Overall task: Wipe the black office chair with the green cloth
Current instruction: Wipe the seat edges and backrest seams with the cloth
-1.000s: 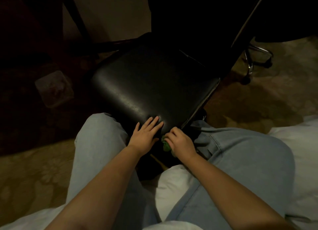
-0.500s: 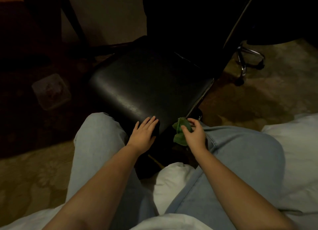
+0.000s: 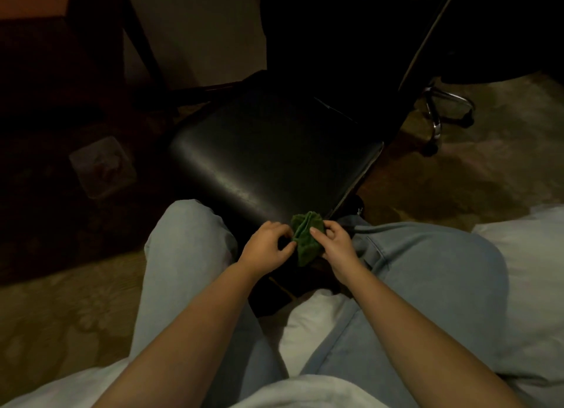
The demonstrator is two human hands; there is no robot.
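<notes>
By the left hand [image 3: 267, 244] and the right hand [image 3: 337, 247], two in all, one bunched cloth [image 3: 306, 239] is pinched from either side and held at the near edge of the one chair [image 3: 274, 151].

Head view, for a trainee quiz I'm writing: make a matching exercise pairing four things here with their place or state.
Things:
1 green cloth
2 chair seat
3 clear box
4 chrome wheeled legs

Places or states:
A on the floor, left of the seat
B far right, beyond the seat
C held between the left hand and the right hand
D centre of view, black and glossy

Pairs: 1-C, 2-D, 3-A, 4-B
</notes>
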